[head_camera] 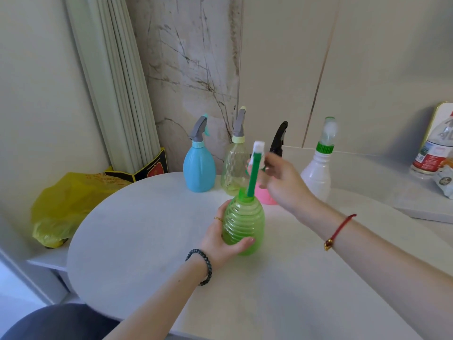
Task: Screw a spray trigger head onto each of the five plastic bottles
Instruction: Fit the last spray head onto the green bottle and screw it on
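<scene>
Left hand (221,238) is wrapped around the green bottle (244,225), upright mid-tabletop (137,231). Right hand (284,184) pinches the white trigger head (257,153) above it, green tube (252,179) dipping into the neck. Four capped bottles line the far edge.

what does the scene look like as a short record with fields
surface: round white table
left hand: grips green ribbed bottle, upright
right hand: holds spray head, its green tube entering the neck
head on green bottle: not yet screwed on
behind: blue bottle, clear yellowish bottle, pink bottle, white bottle, all with heads
</scene>
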### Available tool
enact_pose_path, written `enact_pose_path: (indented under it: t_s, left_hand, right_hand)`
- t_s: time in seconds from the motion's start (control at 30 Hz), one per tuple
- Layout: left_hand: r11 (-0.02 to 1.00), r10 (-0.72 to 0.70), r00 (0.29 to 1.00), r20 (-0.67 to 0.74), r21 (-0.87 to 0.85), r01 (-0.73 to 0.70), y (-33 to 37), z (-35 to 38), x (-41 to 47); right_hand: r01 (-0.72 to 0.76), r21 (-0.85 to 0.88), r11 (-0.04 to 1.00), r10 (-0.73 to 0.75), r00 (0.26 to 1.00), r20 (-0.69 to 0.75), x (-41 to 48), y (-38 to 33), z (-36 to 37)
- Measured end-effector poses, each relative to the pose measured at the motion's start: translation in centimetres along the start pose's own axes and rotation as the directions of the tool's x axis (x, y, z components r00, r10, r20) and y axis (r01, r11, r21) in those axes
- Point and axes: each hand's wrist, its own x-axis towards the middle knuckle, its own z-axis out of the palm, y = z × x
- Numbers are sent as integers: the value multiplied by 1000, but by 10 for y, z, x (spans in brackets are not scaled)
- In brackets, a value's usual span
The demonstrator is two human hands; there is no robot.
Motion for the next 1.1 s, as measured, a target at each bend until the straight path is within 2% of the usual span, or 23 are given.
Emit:
enact_pose_path:
  t_s: [0.07, 0.33, 0.5, 0.6, 0.8, 0.97, 1.1]
  left_hand:
    - [1000, -1, 1000, -6, -9, 1, 0, 1, 0]
    - [1000, -2, 1000, -17, -6, 2, -1, 2, 1]
    - [1000, 9, 1000, -28, 22, -8, -2, 1, 1]
    - [999, 18, 999, -34, 28, -17, -3, 2, 1]
    - [1000, 15, 999, -47, 17, -14, -4, 3, 1]
    - [1000, 10, 999, -31, 28, -9, -3, 2, 1]
    - [1000, 0, 999, -33, 9, 0, -2, 2, 1]
  right_hand:
    - [-17, -75, 997, 18, 1000, 11, -7, 12, 9]
    - [93, 184, 979, -52, 975, -216, -17, 32, 39]
    - [185, 167, 968, -111, 921, -372, -25, 38, 52]
    - [195, 97, 976, -144, 911, -386, -30, 40, 58]
    - [226, 84, 971, -179, 909, -377, -34, 43, 58]
    - [200, 224, 954, -98, 913, -396, -33, 41, 56]
    - [181, 229, 956, -112, 952, -286, -31, 41, 52]
